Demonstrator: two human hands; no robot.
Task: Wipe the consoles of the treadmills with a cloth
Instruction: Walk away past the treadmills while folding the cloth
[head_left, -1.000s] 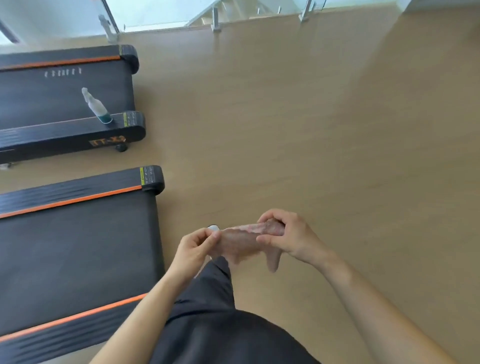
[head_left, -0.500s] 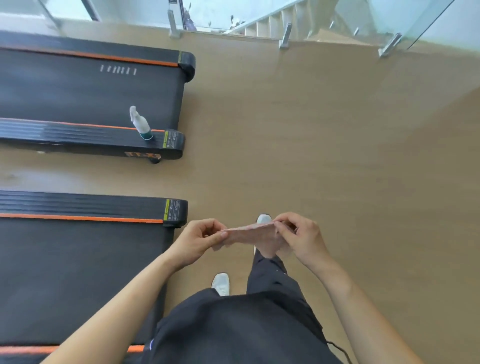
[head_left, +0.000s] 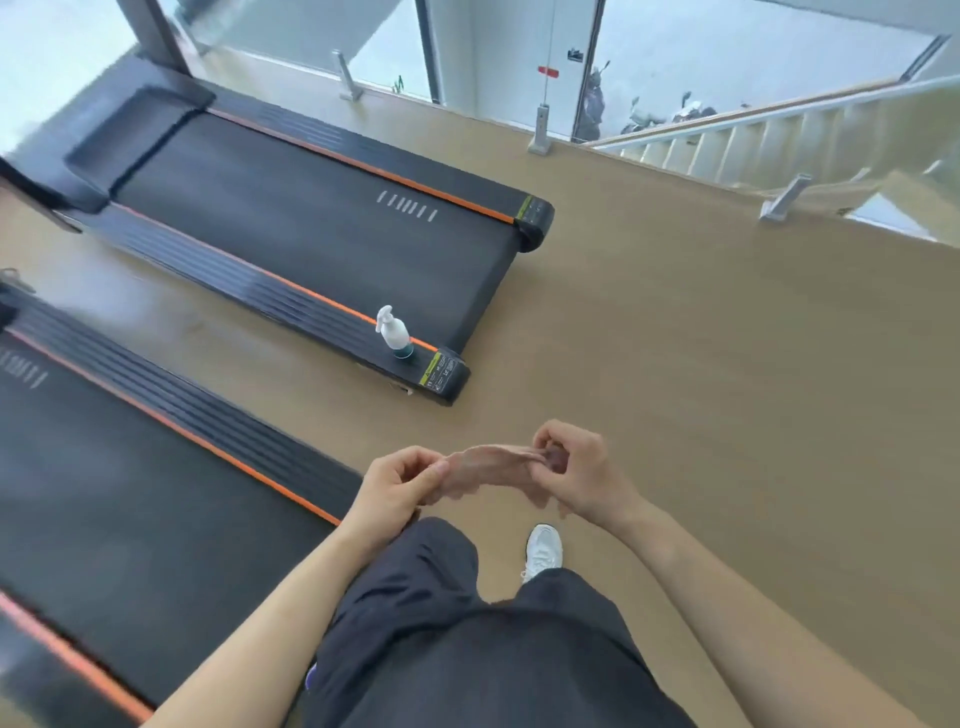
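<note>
Tan wooden flooring (head_left: 701, 364) lay beneath both hands: left hand (head_left: 397, 486) and right hand (head_left: 576, 475) each pinched an end of the pinkish-brown cloth (head_left: 491, 462), stretched between them. Beyond, a white spray bottle (head_left: 393, 332) stood upright on the far black orange-striped treadmill (head_left: 311, 223).

A tan wooden floor (head_left: 701, 374) carries two black treadmills side by side: the far treadmill (head_left: 311, 228) and, nearer the person, the near treadmill (head_left: 130, 467). A white shoe (head_left: 543, 548) stands on the floor right of the near treadmill.
</note>
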